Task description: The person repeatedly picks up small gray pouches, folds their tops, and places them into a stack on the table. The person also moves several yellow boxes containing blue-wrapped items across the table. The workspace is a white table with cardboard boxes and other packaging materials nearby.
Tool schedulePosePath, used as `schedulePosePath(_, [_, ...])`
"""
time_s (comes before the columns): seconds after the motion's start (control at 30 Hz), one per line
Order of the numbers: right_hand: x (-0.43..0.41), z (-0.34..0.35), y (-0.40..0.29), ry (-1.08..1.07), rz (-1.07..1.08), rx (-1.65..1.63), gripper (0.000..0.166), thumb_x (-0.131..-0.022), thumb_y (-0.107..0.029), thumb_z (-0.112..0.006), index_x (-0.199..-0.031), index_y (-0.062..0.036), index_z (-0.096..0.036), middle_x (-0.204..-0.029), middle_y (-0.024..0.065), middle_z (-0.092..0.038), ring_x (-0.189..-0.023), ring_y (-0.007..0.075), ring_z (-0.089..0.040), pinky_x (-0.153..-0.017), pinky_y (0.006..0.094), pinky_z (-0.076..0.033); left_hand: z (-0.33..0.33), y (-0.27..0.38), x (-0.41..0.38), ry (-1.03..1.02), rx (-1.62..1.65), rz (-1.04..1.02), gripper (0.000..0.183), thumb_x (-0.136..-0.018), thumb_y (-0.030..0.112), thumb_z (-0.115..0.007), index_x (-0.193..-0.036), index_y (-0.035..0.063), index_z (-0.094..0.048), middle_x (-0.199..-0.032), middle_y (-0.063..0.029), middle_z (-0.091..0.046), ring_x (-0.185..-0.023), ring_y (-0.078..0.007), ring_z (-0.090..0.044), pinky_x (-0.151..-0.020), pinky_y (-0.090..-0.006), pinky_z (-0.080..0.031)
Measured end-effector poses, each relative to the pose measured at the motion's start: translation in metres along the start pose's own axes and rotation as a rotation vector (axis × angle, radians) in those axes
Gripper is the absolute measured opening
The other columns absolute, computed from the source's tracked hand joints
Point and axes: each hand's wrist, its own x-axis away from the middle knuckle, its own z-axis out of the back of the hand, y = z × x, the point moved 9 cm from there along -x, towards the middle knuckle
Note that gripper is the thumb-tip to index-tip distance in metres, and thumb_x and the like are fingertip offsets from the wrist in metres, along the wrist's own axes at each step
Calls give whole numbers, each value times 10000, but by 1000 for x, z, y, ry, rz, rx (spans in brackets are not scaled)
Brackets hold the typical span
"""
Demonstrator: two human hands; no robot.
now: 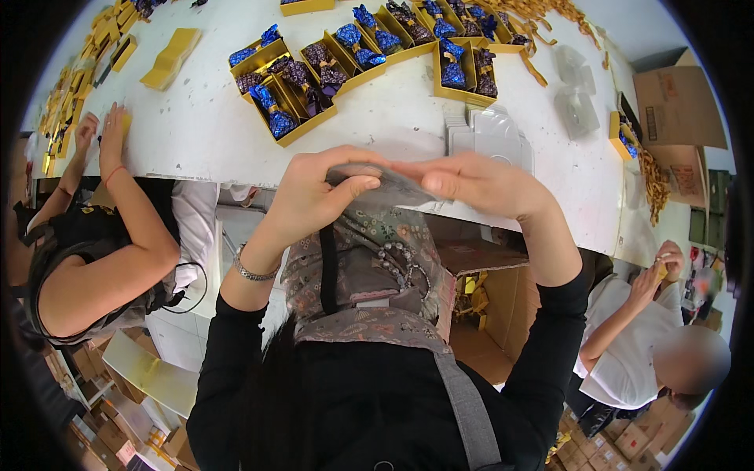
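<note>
A thin sheet of clear plastic (393, 187) is pinched between the thumb and fingers of my left hand (336, 185), above the table's near edge. My right hand (483, 183) is at the sheet's other end, with its thumb near the rim; whether it grips the sheet or only touches it is unclear. Flat clear plastic pieces (486, 132) lie stacked on the table just beyond my right hand. Farther back, a gold box (306, 126) holds blue and dark purple patterned bundles, each tied at the middle. A smaller gold box (465, 94) with similar bundles stands to its right.
More filled gold boxes (406, 56) form a row at the back of the white table (206, 123). Gold ribbons (533, 70) and clear plastic containers (576, 109) lie at the right. Co-workers sit on both sides. Below the table edge is an open cardboard box (500, 312).
</note>
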Motion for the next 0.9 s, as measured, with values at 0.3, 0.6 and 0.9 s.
schedulePosePath(0.3, [17, -30, -13, 305, 28, 450, 377, -858, -255, -627, -1133, -9, -550, -833, 199, -608, -759, 377, -593, -646, 398, -467, -19, -19, 7, -137, 85, 209, 308, -774, -63, -572, -1062, 28, -632, -811, -31, -659, -705, -64, -588, -627, -219, -460])
schedulePosePath(0.6, [10, -6, 2, 303, -47, 378, 232, -865, -261, -623, -833, -32, -606, -624, 169, -551, -576, 349, -548, -516, 387, -421, -28, -28, 5, -143, 435, 167, 290, -832, 32, -614, -1116, -7, -568, -828, -17, -644, -751, -58, -568, -658, -210, -450])
schedulePosePath(0.9, [4, -11, 4, 589, 28, 856, 194, -822, -272, -663, -794, -80, -660, -583, 126, -575, -516, 340, -560, -470, 375, -457, -19, -29, 3, 192, 54, 85, 225, -856, 139, -665, -990, -35, -617, -831, -66, -680, -745, -85, -599, -664, -226, -478])
